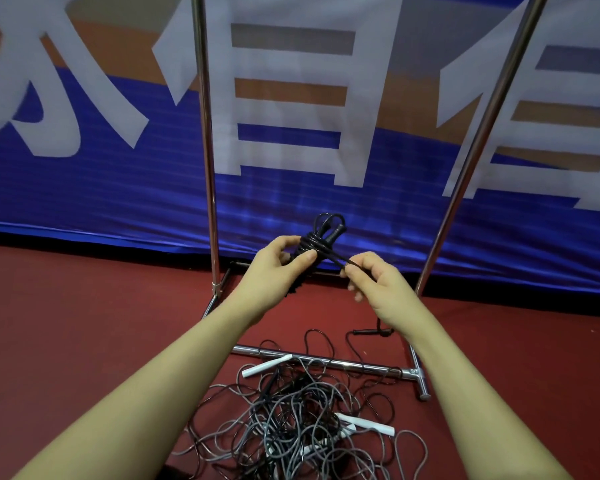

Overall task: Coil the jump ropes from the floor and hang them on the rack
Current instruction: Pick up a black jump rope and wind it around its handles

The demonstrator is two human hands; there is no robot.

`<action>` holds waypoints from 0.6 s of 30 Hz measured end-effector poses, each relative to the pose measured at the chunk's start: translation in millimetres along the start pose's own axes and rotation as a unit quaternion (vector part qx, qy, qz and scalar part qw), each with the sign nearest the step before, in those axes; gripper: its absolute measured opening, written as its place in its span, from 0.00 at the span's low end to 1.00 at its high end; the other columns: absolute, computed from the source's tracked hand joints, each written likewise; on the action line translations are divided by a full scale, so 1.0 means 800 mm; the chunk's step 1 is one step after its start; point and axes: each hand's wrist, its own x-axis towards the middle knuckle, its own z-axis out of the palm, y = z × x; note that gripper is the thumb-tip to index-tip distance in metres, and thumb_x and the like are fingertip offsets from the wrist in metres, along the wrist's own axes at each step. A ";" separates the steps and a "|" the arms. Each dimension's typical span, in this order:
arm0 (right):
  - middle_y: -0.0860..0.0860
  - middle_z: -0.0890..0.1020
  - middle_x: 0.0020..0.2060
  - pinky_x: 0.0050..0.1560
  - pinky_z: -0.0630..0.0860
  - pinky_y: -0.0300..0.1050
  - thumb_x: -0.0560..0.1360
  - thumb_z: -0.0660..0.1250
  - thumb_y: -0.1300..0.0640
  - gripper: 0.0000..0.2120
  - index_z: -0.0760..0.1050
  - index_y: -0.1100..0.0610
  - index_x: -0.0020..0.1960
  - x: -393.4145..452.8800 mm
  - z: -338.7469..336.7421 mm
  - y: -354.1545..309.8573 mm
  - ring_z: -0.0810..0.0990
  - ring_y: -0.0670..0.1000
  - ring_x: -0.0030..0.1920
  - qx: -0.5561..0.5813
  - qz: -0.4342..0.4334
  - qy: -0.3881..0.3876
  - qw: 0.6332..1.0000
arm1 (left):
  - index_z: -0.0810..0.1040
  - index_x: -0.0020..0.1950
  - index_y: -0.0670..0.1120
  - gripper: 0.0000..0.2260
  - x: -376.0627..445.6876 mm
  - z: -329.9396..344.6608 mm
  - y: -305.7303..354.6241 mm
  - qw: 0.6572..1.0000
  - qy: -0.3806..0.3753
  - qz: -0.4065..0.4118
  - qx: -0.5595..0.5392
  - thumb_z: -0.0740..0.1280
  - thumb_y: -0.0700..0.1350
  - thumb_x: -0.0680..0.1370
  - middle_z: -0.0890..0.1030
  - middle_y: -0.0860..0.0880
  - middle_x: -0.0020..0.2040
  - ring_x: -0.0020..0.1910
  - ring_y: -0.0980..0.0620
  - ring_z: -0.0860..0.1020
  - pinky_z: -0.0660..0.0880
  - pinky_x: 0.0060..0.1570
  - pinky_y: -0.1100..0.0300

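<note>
rope work in mid-wrap, from where i stand; the left hand [274, 268] grips a black jump rope [314, 245] bundled into a tight coil, fingers curled around it with the thumb pressed across the turns, which looks meant to keep the loops from springing loose; one black handle pokes out of the top of the bundle beside a small loop; the right hand [371, 280] pinches the free strand between thumb and fingertips and holds it taut, just beside the coil, and i take it as the tail being wound around the middle to cinch it; the bundle hangs in the air between the two uprights of the rack [207, 161], well above the floor [84, 323], so hanging is not yet done; no top bar shows in this view, so i cannot tell where it would go; below the arms a pile of tangled ropes [291, 420] in grey and black with white handles lies on the floor, partly draped over the rack's lower bar; another black handle lies apart, near the right wrist; behind stands a blue banner [118, 188] with large pale characters; most of the job looks to remain.
</note>
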 end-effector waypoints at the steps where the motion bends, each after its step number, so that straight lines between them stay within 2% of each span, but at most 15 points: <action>1: 0.48 0.75 0.36 0.39 0.72 0.35 0.79 0.61 0.61 0.10 0.75 0.53 0.41 0.001 0.003 0.000 0.73 0.41 0.31 -0.003 -0.005 0.014 1.000 | 0.76 0.55 0.53 0.07 -0.001 0.005 0.000 1.000 -0.001 -0.003 -0.014 0.67 0.50 0.78 0.79 0.46 0.42 0.38 0.53 0.75 0.68 0.34 0.61; 2: 0.47 0.76 0.35 0.40 0.72 0.36 0.80 0.60 0.61 0.10 0.74 0.53 0.41 0.002 0.005 0.000 0.74 0.42 0.31 0.008 -0.003 0.025 1.000 | 0.76 0.54 0.52 0.05 -0.002 0.010 0.001 0.999 -0.003 -0.006 -0.040 0.65 0.49 0.79 0.79 0.47 0.41 0.37 0.53 0.75 0.69 0.33 0.60; 5: 0.44 0.69 0.23 0.26 0.62 0.37 0.79 0.61 0.62 0.09 0.73 0.58 0.40 0.004 0.006 0.000 0.63 0.44 0.22 0.128 0.017 0.049 0.990 | 0.77 0.51 0.47 0.06 -0.006 0.020 0.009 0.992 -0.012 -0.013 -0.127 0.63 0.48 0.80 0.80 0.48 0.38 0.32 0.55 0.76 0.71 0.30 0.62; 8: 0.44 0.63 0.20 0.23 0.55 0.36 0.77 0.65 0.62 0.09 0.72 0.60 0.38 0.005 0.001 -0.001 0.57 0.43 0.21 0.180 0.018 0.069 0.981 | 0.74 0.51 0.45 0.13 -0.009 0.021 0.014 0.989 -0.030 -0.020 -0.147 0.71 0.51 0.74 0.78 0.49 0.33 0.28 0.53 0.72 0.68 0.27 0.61; 10: 0.45 0.63 0.21 0.23 0.55 0.35 0.76 0.65 0.63 0.10 0.72 0.60 0.36 0.005 -0.001 -0.002 0.56 0.43 0.21 0.204 0.017 0.072 0.976 | 0.71 0.52 0.46 0.18 -0.010 0.024 0.016 0.991 -0.031 -0.029 -0.126 0.76 0.47 0.70 0.76 0.50 0.30 0.27 0.54 0.71 0.67 0.25 0.62; 12: 0.48 0.62 0.23 0.23 0.57 0.34 0.76 0.64 0.64 0.08 0.73 0.60 0.38 0.005 -0.003 -0.001 0.57 0.43 0.22 0.243 0.011 0.059 0.968 | 0.69 0.53 0.45 0.18 -0.009 0.027 0.016 0.989 -0.023 -0.040 -0.139 0.75 0.42 0.70 0.76 0.49 0.31 0.26 0.55 0.71 0.66 0.23 0.63; 15: 0.50 0.63 0.27 0.25 0.60 0.33 0.74 0.66 0.63 0.03 0.76 0.61 0.42 0.004 -0.004 0.002 0.58 0.43 0.23 0.267 -0.007 0.028 0.963 | 0.68 0.51 0.43 0.15 -0.005 0.024 0.016 0.984 -0.010 -0.043 -0.175 0.73 0.39 0.72 0.78 0.47 0.36 0.29 0.53 0.75 0.71 0.27 0.60; 17: 0.49 0.63 0.25 0.25 0.59 0.34 0.75 0.66 0.64 0.04 0.76 0.61 0.41 0.004 -0.006 0.004 0.58 0.43 0.23 0.242 -0.008 0.026 0.970 | 0.70 0.49 0.43 0.12 -0.003 0.021 0.011 0.985 0.003 -0.036 -0.172 0.73 0.40 0.72 0.78 0.46 0.39 0.32 0.50 0.77 0.73 0.32 0.58; 18: 0.47 0.63 0.23 0.26 0.58 0.35 0.76 0.65 0.64 0.05 0.76 0.61 0.41 0.004 -0.006 0.006 0.58 0.43 0.23 0.218 -0.006 0.030 0.975 | 0.72 0.48 0.44 0.11 -0.002 0.019 0.009 0.988 0.012 -0.031 -0.150 0.73 0.41 0.73 0.78 0.46 0.39 0.32 0.50 0.76 0.72 0.31 0.60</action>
